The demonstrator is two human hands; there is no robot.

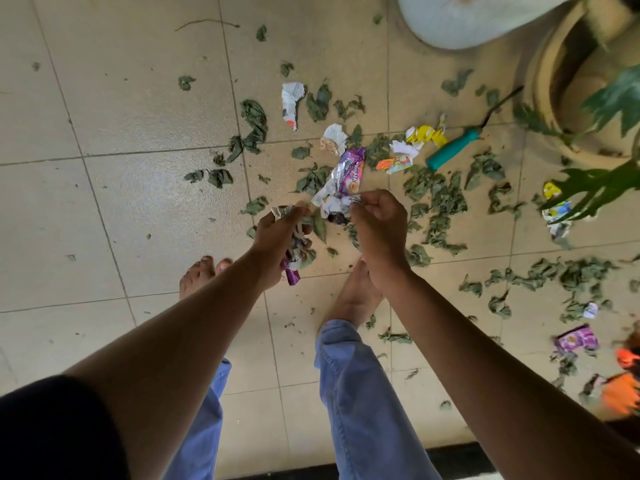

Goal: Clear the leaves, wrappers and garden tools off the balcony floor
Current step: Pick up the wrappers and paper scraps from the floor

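Observation:
My left hand (277, 244) is closed around a bunch of crumpled wrappers (298, 252), white, grey and purple, with leaf bits among them. My right hand (379, 221) pinches the lower end of a purple and silver wrapper (348, 174), which hangs just above the tiles. Dry green leaves (434, 199) lie scattered over the beige floor, thickest to the right. More wrappers rest beyond my hands: a white one (292, 102), a yellow one (426, 135), an orange one (394, 163). A garden tool with a teal handle (453, 148) lies at the upper right.
A beige plant pot (554, 81) with green fronds stands at the upper right, a pale round object (460, 22) behind it. Another purple wrapper (576, 341) and something orange (623, 393) lie at the right edge. My bare feet (353, 292) stand amid the litter.

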